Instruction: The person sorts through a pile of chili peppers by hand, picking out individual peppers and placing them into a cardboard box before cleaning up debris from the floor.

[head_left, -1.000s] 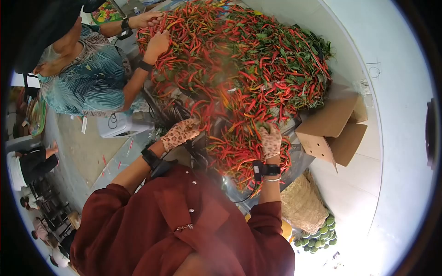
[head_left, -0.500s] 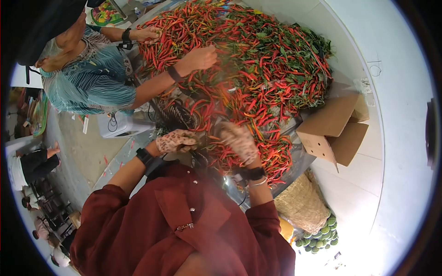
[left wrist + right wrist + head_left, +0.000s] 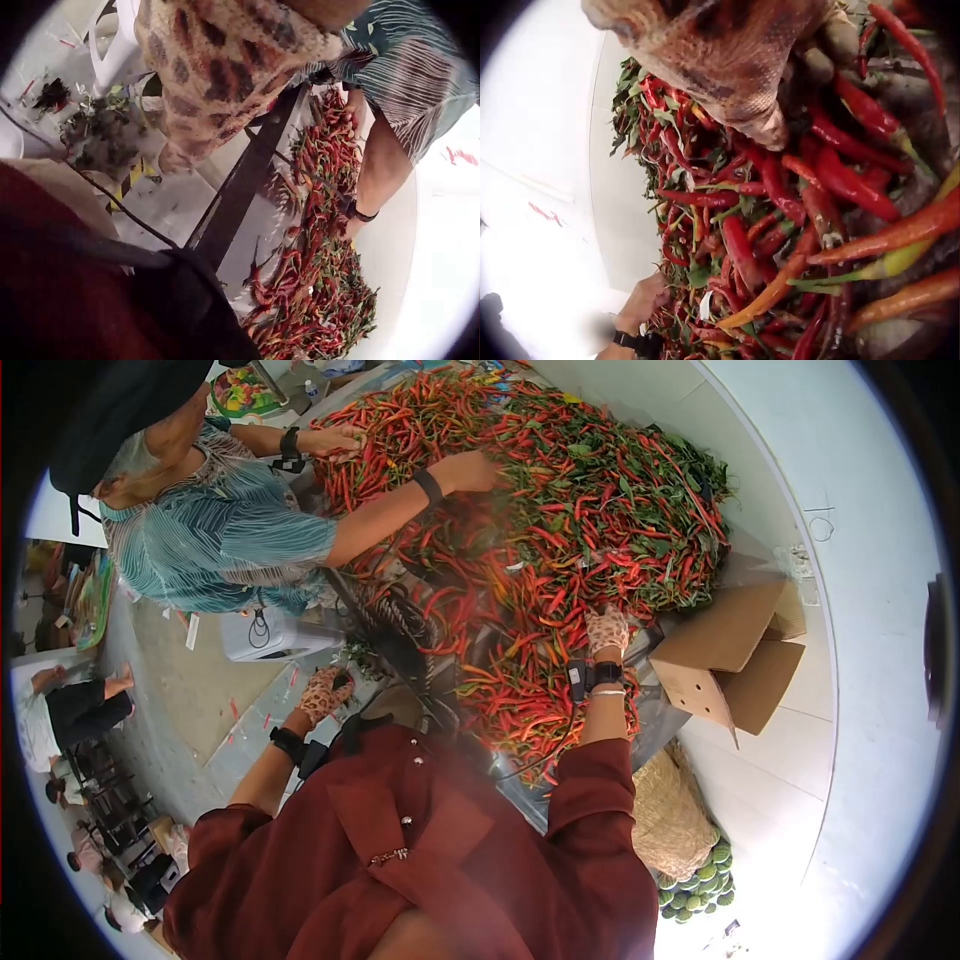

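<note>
A large heap of red chillies with green stems and leaves (image 3: 560, 520) covers the table. My right hand (image 3: 607, 630), in a spotted glove, reaches into its near right part. In the right wrist view the gloved right hand (image 3: 727, 67) is over red chillies (image 3: 847, 180), thumb and fingertips apart. My left hand (image 3: 322, 695), gloved alike, is off the table's near left side, above the floor. In the left wrist view, something dark green (image 3: 152, 86) shows by the left hand's fingers (image 3: 161, 105); whether they hold it is unclear.
Across the left corner, another person (image 3: 220, 520) has both hands at the heap. A grey stool (image 3: 275, 635) stands below. An open cardboard box (image 3: 725, 650), a woven sack (image 3: 670, 815) and green round produce (image 3: 705, 885) lie right. Green scraps (image 3: 105, 139) lie on the floor.
My left hand has moved left, away from the chillies and past the table edge. My right hand moved left, then back right and farther into the heap. The other person's arm reached farther across.
</note>
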The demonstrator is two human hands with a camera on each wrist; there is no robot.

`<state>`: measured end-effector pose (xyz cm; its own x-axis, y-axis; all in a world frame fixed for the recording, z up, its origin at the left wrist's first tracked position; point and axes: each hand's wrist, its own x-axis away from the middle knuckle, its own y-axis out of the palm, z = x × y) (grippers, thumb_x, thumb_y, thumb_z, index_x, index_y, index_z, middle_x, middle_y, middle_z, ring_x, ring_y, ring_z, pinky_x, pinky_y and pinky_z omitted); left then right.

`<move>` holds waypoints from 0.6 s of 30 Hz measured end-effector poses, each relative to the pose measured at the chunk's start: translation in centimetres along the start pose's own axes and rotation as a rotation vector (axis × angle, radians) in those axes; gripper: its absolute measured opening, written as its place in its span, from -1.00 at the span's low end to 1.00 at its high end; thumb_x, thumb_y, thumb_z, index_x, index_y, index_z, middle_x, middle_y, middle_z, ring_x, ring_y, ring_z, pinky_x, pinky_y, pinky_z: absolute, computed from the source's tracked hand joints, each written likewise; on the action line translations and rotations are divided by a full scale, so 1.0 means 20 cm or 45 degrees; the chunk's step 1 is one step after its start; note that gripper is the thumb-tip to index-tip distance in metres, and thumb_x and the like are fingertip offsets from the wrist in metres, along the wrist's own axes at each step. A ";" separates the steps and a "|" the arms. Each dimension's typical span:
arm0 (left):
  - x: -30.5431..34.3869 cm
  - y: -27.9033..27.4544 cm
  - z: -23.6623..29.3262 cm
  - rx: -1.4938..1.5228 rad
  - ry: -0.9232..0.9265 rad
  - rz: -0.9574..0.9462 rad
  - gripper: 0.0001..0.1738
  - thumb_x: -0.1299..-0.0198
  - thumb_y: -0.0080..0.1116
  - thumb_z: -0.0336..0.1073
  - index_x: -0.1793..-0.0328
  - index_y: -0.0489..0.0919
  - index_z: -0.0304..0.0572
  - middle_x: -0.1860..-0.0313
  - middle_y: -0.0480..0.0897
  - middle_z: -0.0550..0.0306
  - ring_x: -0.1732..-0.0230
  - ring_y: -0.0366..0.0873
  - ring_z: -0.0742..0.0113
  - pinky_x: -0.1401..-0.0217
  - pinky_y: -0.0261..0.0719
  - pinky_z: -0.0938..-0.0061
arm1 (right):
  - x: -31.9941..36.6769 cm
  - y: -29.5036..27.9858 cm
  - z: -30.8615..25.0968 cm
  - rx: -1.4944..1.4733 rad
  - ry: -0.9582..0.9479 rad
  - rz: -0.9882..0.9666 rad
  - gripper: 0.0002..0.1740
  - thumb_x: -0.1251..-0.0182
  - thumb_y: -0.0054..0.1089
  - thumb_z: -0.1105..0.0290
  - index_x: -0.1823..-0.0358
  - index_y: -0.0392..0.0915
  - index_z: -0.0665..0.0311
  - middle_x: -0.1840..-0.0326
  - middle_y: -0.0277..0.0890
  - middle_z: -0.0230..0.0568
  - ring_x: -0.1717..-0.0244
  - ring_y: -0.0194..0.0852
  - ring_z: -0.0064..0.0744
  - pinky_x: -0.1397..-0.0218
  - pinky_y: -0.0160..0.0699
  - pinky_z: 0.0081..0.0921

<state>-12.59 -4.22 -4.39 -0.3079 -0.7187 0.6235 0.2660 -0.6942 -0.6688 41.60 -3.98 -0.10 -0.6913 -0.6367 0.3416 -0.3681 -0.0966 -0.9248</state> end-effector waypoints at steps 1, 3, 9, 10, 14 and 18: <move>-0.03 0.05 -0.03 0.068 0.063 0.006 -0.30 -0.17 0.08 0.11 -0.31 0.37 -0.23 -0.28 0.38 -0.22 -0.33 0.27 -0.11 -0.40 0.15 0.20 | 0.01 0.01 0.02 -0.004 -0.049 -0.006 -0.45 -0.22 0.08 0.10 -0.10 0.47 0.38 -0.06 0.49 0.18 -0.07 0.46 0.10 -0.13 0.44 -0.12; -0.05 0.09 -0.03 0.145 0.129 0.012 -0.33 -0.20 0.06 0.08 -0.30 0.38 -0.23 -0.27 0.40 -0.20 -0.31 0.29 -0.11 -0.38 0.20 0.20 | 0.02 0.04 0.08 -0.001 -0.100 -0.008 -0.46 -0.22 0.07 0.13 -0.09 0.47 0.41 -0.06 0.48 0.20 -0.08 0.45 0.10 -0.12 0.44 -0.12; -0.08 0.06 0.08 0.077 0.185 0.001 -0.44 -0.21 0.07 0.00 -0.20 0.48 -0.24 -0.16 0.49 -0.15 -0.18 0.44 -0.03 -0.26 0.37 0.27 | 0.22 -0.03 0.27 -0.956 0.189 -0.064 -0.55 -0.22 0.14 0.20 -0.01 0.51 0.41 0.21 0.57 0.00 0.34 0.54 -0.20 0.36 0.56 -0.34; -0.06 0.03 0.14 0.119 0.165 0.026 -0.44 -0.21 0.06 0.00 -0.20 0.48 -0.25 -0.14 0.51 -0.15 -0.15 0.46 -0.02 -0.24 0.39 0.27 | 0.26 -0.05 0.29 -1.181 0.157 -0.013 -0.59 -0.24 0.18 0.20 0.02 0.52 0.38 0.40 0.51 -0.25 0.51 0.41 -0.45 0.56 0.43 -0.51; -0.08 -0.04 0.25 0.174 0.227 0.019 -0.48 -0.23 0.05 -0.07 -0.21 0.47 -0.26 -0.10 0.54 -0.10 -0.13 0.50 0.05 -0.18 0.44 0.34 | 0.30 -0.02 0.48 -1.850 0.240 -0.152 -0.68 -0.29 0.18 0.21 0.04 0.56 0.26 0.49 0.43 -0.41 0.57 0.32 -0.62 0.60 0.31 -0.60; -0.15 -0.15 0.45 0.502 0.239 -0.314 -0.47 -0.33 -0.02 -0.06 -0.32 0.38 -0.20 -0.19 0.49 -0.07 -0.24 0.42 0.08 -0.25 0.42 0.33 | 0.36 -0.05 0.45 -1.999 0.096 -0.326 -0.69 -0.28 0.20 0.26 0.05 0.54 0.32 0.45 0.49 -0.37 0.55 0.37 -0.57 0.53 0.38 -0.60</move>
<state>-4.19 -0.43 -0.60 -0.5542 -0.5371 0.6359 0.4787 -0.8306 -0.2844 42.59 -15.35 1.77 -0.5232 -0.6862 0.5054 -0.6889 0.6897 0.2232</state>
